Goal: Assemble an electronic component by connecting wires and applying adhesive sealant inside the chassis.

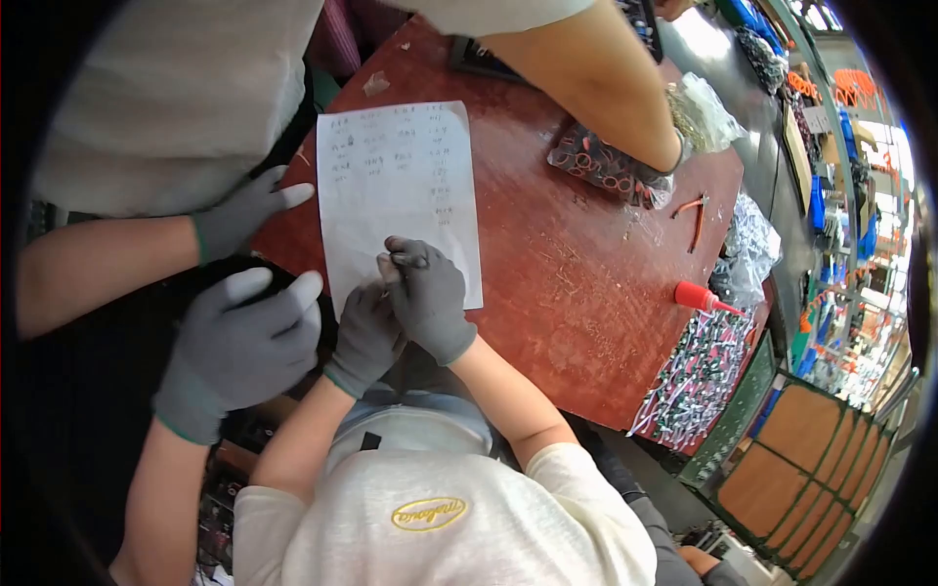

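Observation:
My left hand (366, 337) and my right hand (430, 298), both in grey gloves, meet over the lower part of a white sheet of paper (401, 210) with handwriting on it. The fingers of both are closed in a pinch, thumbs and fingertips close together. Whatever small thing they may hold is hidden or too tiny to name. The paper lies on a reddish-brown tabletop (557, 322).
Two gloved hands (244, 347) of another person hover at the left. Another person's bare arm (596, 88) reaches over a clear bag of rings (606, 171). Pliers (695, 223), a red bottle (699, 297) and a heap of small parts (694, 386) lie at the right.

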Demonstrator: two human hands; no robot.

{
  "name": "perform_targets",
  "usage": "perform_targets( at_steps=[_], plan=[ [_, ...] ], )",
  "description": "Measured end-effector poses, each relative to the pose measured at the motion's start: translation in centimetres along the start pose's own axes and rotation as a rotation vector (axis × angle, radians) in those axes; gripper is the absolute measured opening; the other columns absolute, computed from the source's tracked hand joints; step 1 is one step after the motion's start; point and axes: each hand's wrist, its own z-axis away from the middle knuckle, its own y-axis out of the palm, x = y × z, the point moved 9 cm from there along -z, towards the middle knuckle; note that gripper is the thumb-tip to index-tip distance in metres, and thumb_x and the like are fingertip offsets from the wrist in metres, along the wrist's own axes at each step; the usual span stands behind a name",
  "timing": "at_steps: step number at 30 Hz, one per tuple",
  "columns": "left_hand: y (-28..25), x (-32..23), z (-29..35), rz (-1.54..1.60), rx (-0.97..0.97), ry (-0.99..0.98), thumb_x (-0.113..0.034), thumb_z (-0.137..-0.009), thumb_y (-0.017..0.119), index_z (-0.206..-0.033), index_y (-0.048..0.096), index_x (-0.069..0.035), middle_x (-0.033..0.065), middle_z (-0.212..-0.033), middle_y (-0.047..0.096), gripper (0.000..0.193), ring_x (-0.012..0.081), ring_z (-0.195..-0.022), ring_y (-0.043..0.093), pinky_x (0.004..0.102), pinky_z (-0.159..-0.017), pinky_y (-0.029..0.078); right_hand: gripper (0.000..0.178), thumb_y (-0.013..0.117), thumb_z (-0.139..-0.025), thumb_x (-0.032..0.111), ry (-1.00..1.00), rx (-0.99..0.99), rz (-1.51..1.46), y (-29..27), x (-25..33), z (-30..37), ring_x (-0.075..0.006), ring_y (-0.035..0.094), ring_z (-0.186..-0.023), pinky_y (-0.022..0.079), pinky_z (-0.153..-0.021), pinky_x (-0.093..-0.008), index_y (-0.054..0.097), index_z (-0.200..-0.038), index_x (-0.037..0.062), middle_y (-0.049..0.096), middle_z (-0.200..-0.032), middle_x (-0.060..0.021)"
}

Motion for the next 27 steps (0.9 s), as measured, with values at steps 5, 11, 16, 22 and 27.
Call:
perform_targets(
  at_steps=[5, 11, 16, 22, 27],
  plan=[
    [0.3, 1.6, 10.1, -0.087, 0.077, -0.214, -0.017, -0.079, 0.061, -0.096, 0.059, -0.004, 0.0144, -0.099, 0.057, 0.020, 0.0347, -0.098, 0.054, 0.0477, -0.084, 0.043, 0.021, 0.054, -0.086, 0.025, -0.102, 0.213, -0.058, 0.8, 5.8, 0.3, -0.0280, 0.060, -0.081, 0.047, -0.067, -0.0395, 0.055, -0.094, 0.0055, 0.060, -0.085, -0.0105],
    [-4.0, -1.5, 7.9, -0.106, 0.018, -0.118, -0.019, -0.082, 0.060, -0.091, 0.060, -0.006, 0.0127, -0.099, 0.059, 0.016, 0.0345, -0.098, 0.055, 0.0468, -0.083, 0.043, 0.018, 0.057, -0.077, 0.021, -0.096, 0.277, 0.014, 0.3, 7.2, 0.6, -0.0299, 0.060, -0.076, 0.049, -0.064, -0.0399, 0.057, -0.088, 0.0063, 0.060, -0.082, -0.0124],
    [-4.3, -1.5, 8.2, -0.199, 0.085, -0.139, -0.016, -0.079, 0.061, -0.092, 0.060, -0.004, 0.0121, -0.096, 0.058, 0.018, 0.0330, -0.097, 0.055, 0.0450, -0.082, 0.044, 0.029, 0.057, -0.079, 0.021, -0.285, 0.176, -0.098, 0.0, 11.3, 0.5, -0.0289, 0.060, -0.073, 0.048, -0.063, -0.0396, 0.057, -0.098, -0.0003, 0.059, -0.079, -0.0124],
    [-24.2, -5.4, 1.5, -1.000, 0.176, 0.399, -0.027, -0.097, 0.040, -0.117, 0.054, 0.002, 0.0014, -0.075, 0.046, 0.038, 0.0062, -0.073, 0.050, 0.0189, -0.072, 0.043, 0.046, 0.066, -0.074, 0.018, -1.011, -0.316, -0.196, -9.7, 18.9, 7.8, -0.0196, 0.053, -0.059, 0.041, -0.049, -0.0314, 0.054, -0.113, -0.0038, 0.053, -0.068, -0.0064],
    [-6.7, -4.6, 5.9, -0.119, -0.042, 0.036, -0.016, -0.083, 0.056, -0.102, 0.060, -0.004, 0.0105, -0.101, 0.060, 0.023, 0.0276, -0.092, 0.056, 0.0394, -0.080, 0.046, 0.033, 0.068, -0.069, 0.009, -0.729, 0.061, -0.279, -10.3, 11.7, 7.4, -0.0240, 0.058, -0.059, 0.044, -0.049, -0.0341, 0.061, -0.100, 0.0064, 0.058, -0.071, -0.0084]
  ],
)
